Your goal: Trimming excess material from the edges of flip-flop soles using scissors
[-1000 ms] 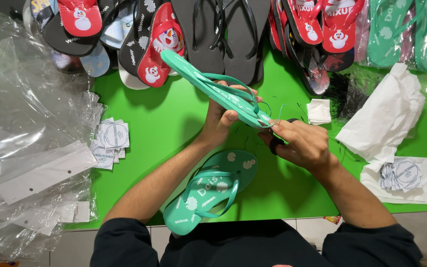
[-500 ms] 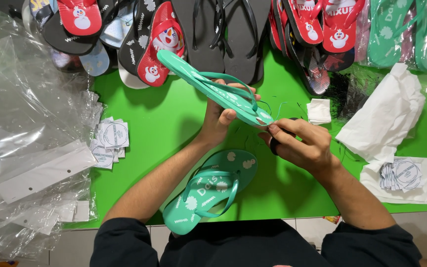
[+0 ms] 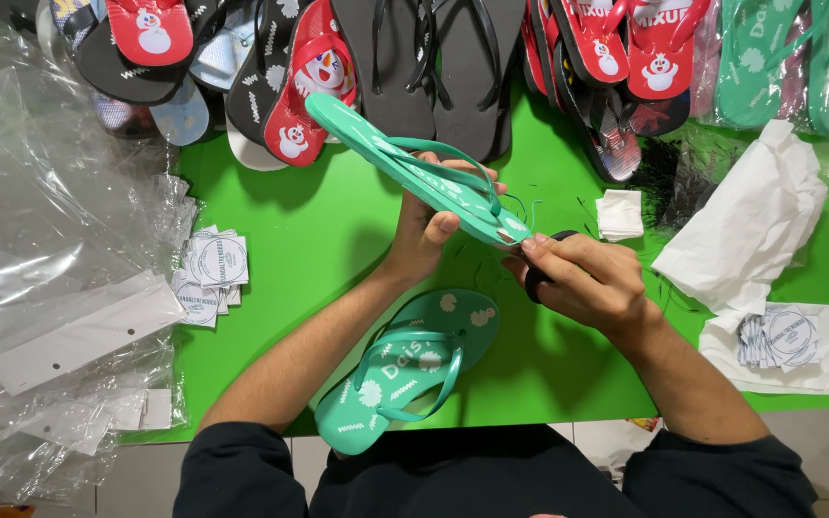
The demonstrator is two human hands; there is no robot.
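The left hand (image 3: 426, 230) holds a teal flip-flop (image 3: 414, 171) up over the middle of the green table (image 3: 309, 240), fingers clamped on it; the right hand (image 3: 582, 278) has moved closer, fingers pinching a small dark tool (image 3: 541, 278) at its heel; its twin (image 3: 405, 369) lies by the near edge.

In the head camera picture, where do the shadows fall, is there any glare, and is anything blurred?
Head view: even light from above; soft shadows lie on the green table under the forearms and beside the lying teal flip-flop. Glare shows on the clear plastic bags at the left. The left hand, right hand and held teal flip-flop look sharp; edges bend slightly.
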